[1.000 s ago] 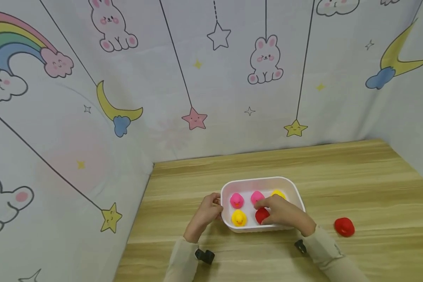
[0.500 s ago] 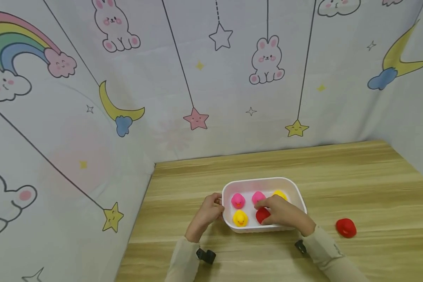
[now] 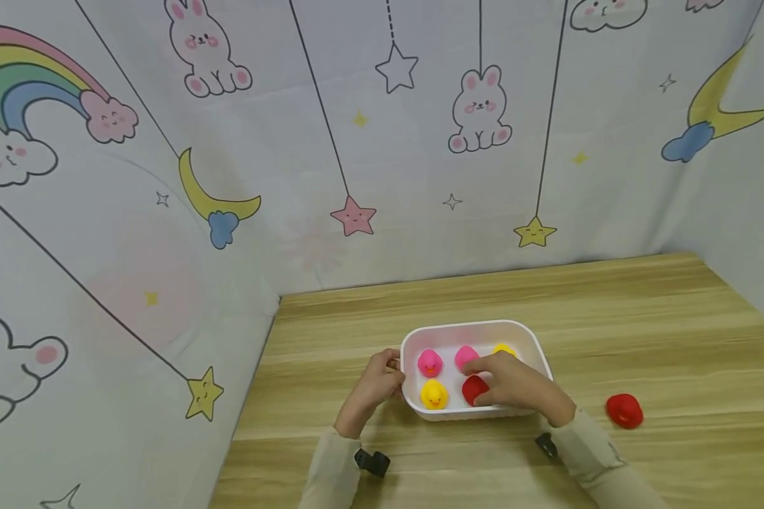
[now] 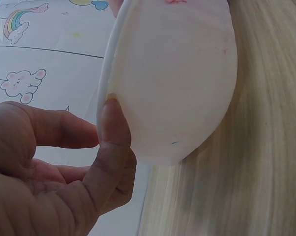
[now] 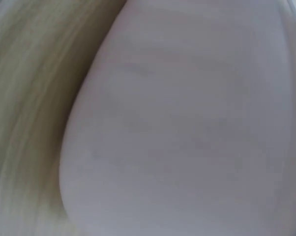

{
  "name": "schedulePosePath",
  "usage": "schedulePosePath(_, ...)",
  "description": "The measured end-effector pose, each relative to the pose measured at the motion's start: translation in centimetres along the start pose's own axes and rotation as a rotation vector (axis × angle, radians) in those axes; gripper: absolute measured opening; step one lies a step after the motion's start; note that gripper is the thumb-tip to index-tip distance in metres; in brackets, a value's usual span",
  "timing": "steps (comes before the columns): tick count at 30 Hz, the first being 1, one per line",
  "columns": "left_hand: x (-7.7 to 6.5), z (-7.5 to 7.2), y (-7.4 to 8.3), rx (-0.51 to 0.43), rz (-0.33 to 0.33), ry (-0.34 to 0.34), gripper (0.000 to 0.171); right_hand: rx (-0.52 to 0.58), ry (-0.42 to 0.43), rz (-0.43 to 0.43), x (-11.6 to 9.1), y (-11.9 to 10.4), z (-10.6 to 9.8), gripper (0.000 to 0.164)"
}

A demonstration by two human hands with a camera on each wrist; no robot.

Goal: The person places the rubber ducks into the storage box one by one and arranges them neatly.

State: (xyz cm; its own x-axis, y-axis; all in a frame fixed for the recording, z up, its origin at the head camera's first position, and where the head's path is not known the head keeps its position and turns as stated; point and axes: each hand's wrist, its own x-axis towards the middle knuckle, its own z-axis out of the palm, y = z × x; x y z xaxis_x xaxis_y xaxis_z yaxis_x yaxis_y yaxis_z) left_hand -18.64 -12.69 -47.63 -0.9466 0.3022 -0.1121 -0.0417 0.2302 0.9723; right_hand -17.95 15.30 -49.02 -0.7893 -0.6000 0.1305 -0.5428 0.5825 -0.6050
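Note:
A white plastic bin (image 3: 458, 413) stands on the table with several small toy ducks inside. My left hand (image 3: 377, 385) pinches the bin's left rim; in the left wrist view the thumb and a finger meet on the white wall (image 4: 177, 83). My right hand (image 3: 516, 382) reaches over the near right rim and grips a red toy duck (image 3: 474, 389) low in the bin. Around it sit a yellow duck (image 3: 433, 394), a pink duck (image 3: 429, 363), a second pink duck (image 3: 465, 356) and another yellow duck (image 3: 504, 348), partly hidden by the hand. The right wrist view shows only the bin's outside wall (image 5: 182, 123).
Another red toy (image 3: 624, 411) lies on the wooden table (image 3: 668, 318), right of the bin. A white cloth (image 3: 407, 155) with cartoon prints hangs behind and along the sides of the table.
Both hands keep their places at the bin. The right wrist has shifted very slightly to the right; the whole view has moved a little with the head.

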Motion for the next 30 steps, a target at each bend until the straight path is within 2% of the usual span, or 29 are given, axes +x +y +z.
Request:
schedulePosePath(8, 0.0, -0.1, 0.3, 0.004, -0.015, -0.001, 0.049, -0.008, 0.096, 0.001, -1.2, -0.3, -1.1, 0.035)
schedulePosePath(14, -0.1, 0.0, 0.3, 0.008, -0.004, 0.004, 0.049, 0.008, 0.174, 0.04, -2.5, -0.5, -1.9, 0.039)
schedulePosePath(19, 0.0, 0.1, 0.2, 0.003, -0.009, 0.004, 0.048, -0.006, 0.23, 0.109, -3.9, -0.4, -3.1, 0.051)
schedulePosePath(25, 0.2, 0.1, 0.1, 0.008, 0.002, 0.005, 0.047, -0.021, 0.246, 0.223, -5.2, 0.0, -4.2, 0.06)
schedulePosePath(30, 0.1, 0.1, 0.0, 0.003, -0.011, 0.003, 0.048, -0.042, 0.259, 0.245, -6.1, 0.6, -4.5, 0.065)
